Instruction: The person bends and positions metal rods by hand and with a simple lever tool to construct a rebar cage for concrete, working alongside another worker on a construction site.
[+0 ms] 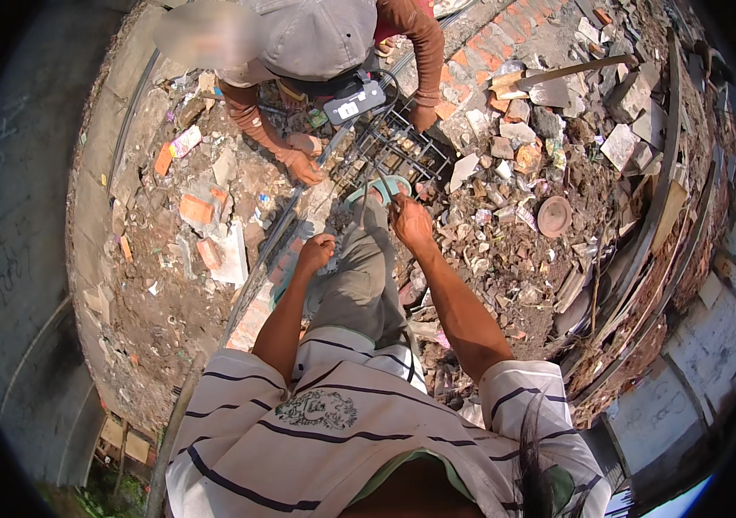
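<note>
My left hand [317, 252] is closed in a loose fist beside my left knee. Whether anything is in its fingers, I cannot make out. My right hand [412, 223] reaches further forward, its fingers pinched together near my green sandal [392, 186]. A thin dark line passes close to those fingertips, but what they hold is too small to name. Just beyond lies a cage of dark steel bars [402, 148], set down among the rubble. A co-worker in a grey cap [320, 39] bends over it from the far side, one hand [422, 117] at the cage and the other [301, 164] left of it.
Broken bricks and concrete chunks [519, 129] cover the ground at right, with a round clay-coloured dish [555, 216] among them. Long dark rods [277, 229] run diagonally left of my legs. A grey wall [18, 259] borders the far left. Long boards [657, 203] edge the right.
</note>
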A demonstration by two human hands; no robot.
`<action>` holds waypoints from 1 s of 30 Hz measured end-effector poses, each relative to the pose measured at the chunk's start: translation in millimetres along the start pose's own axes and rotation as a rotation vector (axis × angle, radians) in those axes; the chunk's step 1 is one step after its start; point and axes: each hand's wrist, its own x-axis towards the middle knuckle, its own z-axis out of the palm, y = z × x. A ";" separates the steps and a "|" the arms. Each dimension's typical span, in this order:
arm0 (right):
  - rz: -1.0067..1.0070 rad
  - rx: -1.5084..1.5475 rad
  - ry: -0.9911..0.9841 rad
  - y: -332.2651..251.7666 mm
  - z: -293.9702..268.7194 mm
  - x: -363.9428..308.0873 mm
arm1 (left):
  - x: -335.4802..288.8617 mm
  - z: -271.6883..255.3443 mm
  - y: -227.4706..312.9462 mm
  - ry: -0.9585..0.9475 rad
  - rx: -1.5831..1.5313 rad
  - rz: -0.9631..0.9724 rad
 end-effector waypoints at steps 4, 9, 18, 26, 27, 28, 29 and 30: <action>0.056 -0.014 0.012 -3.4 6.6 -1.0 | -15.1 -10.8 -31.4 -0.035 0.028 0.018; 0.004 0.010 0.132 -4.1 6.6 -27.8 | -54.8 -51.3 -69.6 0.028 0.078 0.088; 0.459 0.336 0.427 -2.2 -16.8 -312.9 | -126.7 -147.1 -164.3 0.140 0.058 0.251; 0.541 0.432 0.378 15.6 2.9 -524.0 | -229.4 -177.2 -222.4 0.086 -0.252 -0.016; 0.582 0.298 0.262 13.4 2.0 -532.9 | -240.6 -181.0 -227.6 0.095 -0.265 -0.004; 0.488 0.312 0.240 8.8 -1.7 -538.3 | -251.1 -185.9 -231.9 0.092 -0.264 0.012; 0.615 0.317 0.151 1.5 -8.5 -544.8 | -260.6 -191.8 -235.0 0.096 -0.284 0.039; 0.745 0.308 0.080 -7.5 -13.1 -545.4 | -269.1 -199.7 -236.6 0.129 -0.303 0.019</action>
